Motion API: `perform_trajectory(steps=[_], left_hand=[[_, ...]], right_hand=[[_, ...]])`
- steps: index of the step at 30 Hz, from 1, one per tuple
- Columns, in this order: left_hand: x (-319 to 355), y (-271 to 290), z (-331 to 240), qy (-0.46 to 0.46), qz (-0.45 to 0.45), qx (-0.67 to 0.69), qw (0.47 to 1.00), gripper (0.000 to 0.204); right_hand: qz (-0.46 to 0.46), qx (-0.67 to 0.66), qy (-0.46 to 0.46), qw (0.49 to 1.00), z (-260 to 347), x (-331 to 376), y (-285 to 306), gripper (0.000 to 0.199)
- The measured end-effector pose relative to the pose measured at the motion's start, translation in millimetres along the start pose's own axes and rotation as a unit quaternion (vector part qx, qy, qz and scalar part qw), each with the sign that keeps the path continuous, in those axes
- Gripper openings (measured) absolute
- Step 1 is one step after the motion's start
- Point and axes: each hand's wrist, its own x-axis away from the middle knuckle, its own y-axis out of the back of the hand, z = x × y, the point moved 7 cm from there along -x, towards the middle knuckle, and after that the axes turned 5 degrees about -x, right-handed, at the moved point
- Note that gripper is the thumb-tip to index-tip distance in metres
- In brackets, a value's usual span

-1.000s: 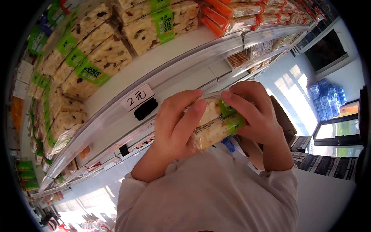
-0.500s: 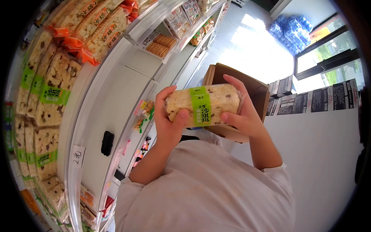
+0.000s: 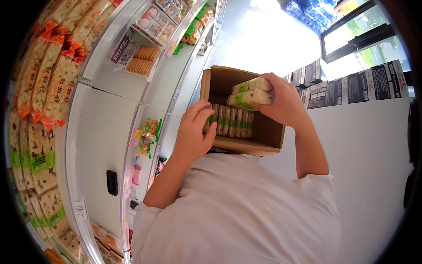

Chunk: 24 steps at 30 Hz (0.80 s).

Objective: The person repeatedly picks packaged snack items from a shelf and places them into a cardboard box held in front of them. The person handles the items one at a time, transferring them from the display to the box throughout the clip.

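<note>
My right hand (image 3: 285, 103) grips two clear-wrapped snack cakes (image 3: 251, 91) with green bands, side by side, above an open cardboard box (image 3: 274, 132). Inside, along the box's near side, stands a row of similar wrapped cakes (image 3: 235, 121). At the box's left edge is my left hand (image 3: 191, 132), its fingers bent and apart beside the leftmost cakes. It appears to hold nothing; whether its fingertips touch those cakes I cannot tell.
To the left, shelves carry upright snack cakes (image 3: 41, 158), orange-ended packs (image 3: 55, 83) and a biscuit tray (image 3: 143, 60). A black clip-like object (image 3: 112, 182) lies on a shelf. Dark cartons (image 3: 358, 86) line a white surface at right; blue-wrapped bottles (image 3: 310, 15) stand beyond.
The cakes, held between both hands before, are now in my right hand alone, over the box. My left hand has let go and moved to the box's left side. The view has shifted.
</note>
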Motion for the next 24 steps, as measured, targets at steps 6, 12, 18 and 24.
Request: perform_trajectory(steps=[6, 12, 18, 24], left_hand=[[20.4, -49.3, -17.2, -0.083, 0.104, -0.058, 0.989, 0.024], [29.6, -58.9, -20.0, -0.146, 0.223, -0.134, 0.955, 0.035], [38.1, -69.5, -12.1, -0.142, 0.236, -0.174, 0.945, 0.037], [41.5, -67.4, -12.0, -0.15, 0.216, -0.164, 0.951, 0.032]], right_hand=[[0.117, 0.121, 0.017, 0.986, -46.5, -40.4, -97.7, 0.057], [0.122, 0.16, 0.075, 0.977, -56.2, -51.1, -159.3, 0.056], [0.106, 0.186, 0.117, 0.97, -53.9, -31.3, -195.6, 0.051], [0.02, 0.238, 0.172, 0.956, -58.9, -27.8, -205.7, 0.042]])
